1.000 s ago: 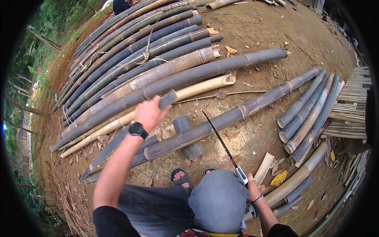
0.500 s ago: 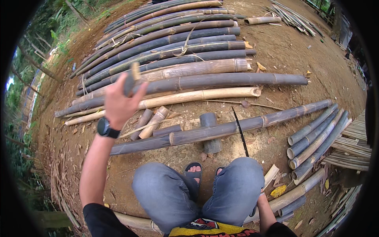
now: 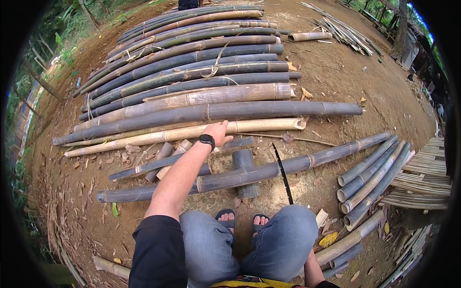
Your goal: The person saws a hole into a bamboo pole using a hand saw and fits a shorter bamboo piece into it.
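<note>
My left hand [image 3: 220, 133] reaches forward, fingers curled over a slim dark bamboo pole [image 3: 139, 169] lying over short bamboo offcuts. Its far end [image 3: 242, 142] shows past the fingers. Nearer to me, a long dark bamboo pole [image 3: 230, 179] rests across a short bamboo block [image 3: 247, 191]. A saw blade [image 3: 283, 174] crosses this pole and runs down toward my right knee [image 3: 288, 235]. Behind that knee my right hand is hidden; only the forearm [image 3: 314, 269] shows, so its fingers and the saw's handle cannot be seen.
Many bamboo poles [image 3: 201, 98] lie side by side ahead. Cut bamboo lengths [image 3: 365, 168] are grouped at right beside slatted bamboo [image 3: 422, 175]. More thin strips [image 3: 343, 33] lie far right. Part of another person [image 3: 187, 4] shows at the top edge.
My left hand has come down and right from its raised position, and the bamboo piece in it now lies over the offcuts. The saw blade stays across the long pole.
</note>
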### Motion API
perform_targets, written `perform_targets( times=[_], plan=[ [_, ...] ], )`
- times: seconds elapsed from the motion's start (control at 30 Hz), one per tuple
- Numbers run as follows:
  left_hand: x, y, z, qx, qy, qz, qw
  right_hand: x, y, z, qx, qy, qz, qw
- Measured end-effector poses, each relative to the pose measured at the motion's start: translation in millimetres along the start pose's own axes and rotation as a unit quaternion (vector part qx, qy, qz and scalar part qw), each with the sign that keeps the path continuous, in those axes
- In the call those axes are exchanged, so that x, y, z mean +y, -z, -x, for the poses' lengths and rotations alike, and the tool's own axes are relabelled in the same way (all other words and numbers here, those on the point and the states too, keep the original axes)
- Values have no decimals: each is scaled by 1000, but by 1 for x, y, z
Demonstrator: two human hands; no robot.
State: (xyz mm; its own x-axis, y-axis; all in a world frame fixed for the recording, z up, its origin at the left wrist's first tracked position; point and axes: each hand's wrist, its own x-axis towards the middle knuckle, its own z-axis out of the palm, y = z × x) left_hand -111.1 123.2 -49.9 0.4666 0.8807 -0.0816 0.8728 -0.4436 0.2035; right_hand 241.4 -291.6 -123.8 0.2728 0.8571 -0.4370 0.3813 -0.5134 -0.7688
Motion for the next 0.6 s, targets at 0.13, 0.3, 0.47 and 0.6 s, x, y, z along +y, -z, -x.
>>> perform_targets(
  times=[0.13,0.3,0.47,0.6],
  plan=[
    [20,11,34,-50,-4,-50,998,1,2,-1,10,-13,-1,1000],
    [54,1,150,-38,-25,-7,999,-6,0,-7,7,-18,1,1000],
    [53,-41,166,-27,9,-23,999,-9,10,-14,5,-44,28,999],
    [57,-43,158,-55,40,-65,996,-32,33,-15,-35,-62,80,994]
  ],
)
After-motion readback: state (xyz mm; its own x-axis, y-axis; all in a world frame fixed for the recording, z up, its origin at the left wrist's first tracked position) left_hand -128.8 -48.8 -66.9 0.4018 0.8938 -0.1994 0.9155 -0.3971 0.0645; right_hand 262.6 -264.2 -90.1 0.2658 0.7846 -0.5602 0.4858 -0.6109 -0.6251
